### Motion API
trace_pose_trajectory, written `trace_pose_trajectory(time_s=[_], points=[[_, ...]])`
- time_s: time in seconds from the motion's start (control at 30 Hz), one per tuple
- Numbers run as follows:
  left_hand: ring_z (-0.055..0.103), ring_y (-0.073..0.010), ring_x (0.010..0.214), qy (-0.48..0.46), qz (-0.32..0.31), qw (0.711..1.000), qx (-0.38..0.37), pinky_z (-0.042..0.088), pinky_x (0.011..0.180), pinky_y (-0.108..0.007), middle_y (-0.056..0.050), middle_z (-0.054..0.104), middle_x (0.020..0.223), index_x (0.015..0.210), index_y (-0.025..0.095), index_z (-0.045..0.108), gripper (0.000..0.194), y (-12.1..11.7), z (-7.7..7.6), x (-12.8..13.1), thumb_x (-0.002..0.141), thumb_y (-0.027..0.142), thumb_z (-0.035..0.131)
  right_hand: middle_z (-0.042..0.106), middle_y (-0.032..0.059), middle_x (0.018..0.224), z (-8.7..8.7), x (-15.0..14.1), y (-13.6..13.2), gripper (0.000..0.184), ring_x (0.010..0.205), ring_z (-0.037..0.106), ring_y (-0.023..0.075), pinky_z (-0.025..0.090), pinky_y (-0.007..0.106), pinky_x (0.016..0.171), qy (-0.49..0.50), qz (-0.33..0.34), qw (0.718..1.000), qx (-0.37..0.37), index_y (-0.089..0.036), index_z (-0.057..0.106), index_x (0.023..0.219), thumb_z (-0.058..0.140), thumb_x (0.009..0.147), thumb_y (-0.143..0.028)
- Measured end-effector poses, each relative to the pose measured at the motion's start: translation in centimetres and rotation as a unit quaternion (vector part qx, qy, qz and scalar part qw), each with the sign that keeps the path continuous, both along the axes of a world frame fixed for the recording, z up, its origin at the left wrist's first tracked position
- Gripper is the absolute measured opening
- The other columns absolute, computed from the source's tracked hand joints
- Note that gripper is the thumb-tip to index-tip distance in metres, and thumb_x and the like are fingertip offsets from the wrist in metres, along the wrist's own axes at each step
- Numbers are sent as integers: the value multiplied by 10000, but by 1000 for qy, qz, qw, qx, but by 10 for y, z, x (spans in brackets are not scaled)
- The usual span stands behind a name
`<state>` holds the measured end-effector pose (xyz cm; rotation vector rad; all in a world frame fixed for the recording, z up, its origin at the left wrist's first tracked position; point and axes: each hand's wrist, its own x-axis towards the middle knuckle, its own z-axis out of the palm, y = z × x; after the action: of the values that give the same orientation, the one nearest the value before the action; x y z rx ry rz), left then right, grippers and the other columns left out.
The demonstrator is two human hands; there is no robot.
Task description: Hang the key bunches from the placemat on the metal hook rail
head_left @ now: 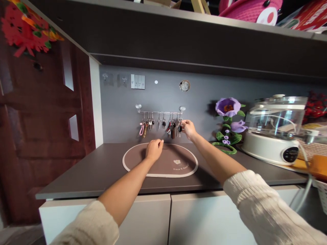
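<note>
A metal hook rail [160, 112] on the grey wall carries several bunches of keys. At its right end my right hand [188, 130] pinches the ring of a key bunch [180, 128] with a black fob; whether the ring is still on its hook I cannot tell. Beside it hang a brown key holder [173, 132] and a red key piece [168, 128]. Further left are a pink strap [141, 129] and a brown-gold tag [145, 130]. My left hand [154, 149] is loosely curled above the brown oval mat [138, 163], with nothing visible in it.
A purple flower ornament [228, 108] and a clear-topped white appliance [270, 146] stand on the counter [92, 173] to the right. A dark shelf [178, 41] overhangs it. White switches [138, 82] are on the wall; a dark red door [46, 136] is at left.
</note>
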<state>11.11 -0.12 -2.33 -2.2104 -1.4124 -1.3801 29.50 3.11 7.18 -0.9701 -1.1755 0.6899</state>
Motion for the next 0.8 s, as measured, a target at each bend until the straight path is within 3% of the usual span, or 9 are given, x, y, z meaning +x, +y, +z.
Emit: trace_pose_trajectory(time_s=[0.3,0.8], points=[[500,-130,652,-11,11,1000,-22,273,608,-249,-37,602,664,638,175,543,358,0,1,0,865,334,317,499,-21,587,15,-4,32,50,499,457,77,428,219,501,37,-63,997,-40,-179,447,666,447,715,-170],[503,-130,649,-7,21,1000,-22,271,603,-253,-34,605,664,629,180,534,360,0,2,0,867,336,315,495,-10,545,3,-3,55,94,517,467,85,420,202,483,48,-103,990,-80,-167,475,648,469,741,-179]])
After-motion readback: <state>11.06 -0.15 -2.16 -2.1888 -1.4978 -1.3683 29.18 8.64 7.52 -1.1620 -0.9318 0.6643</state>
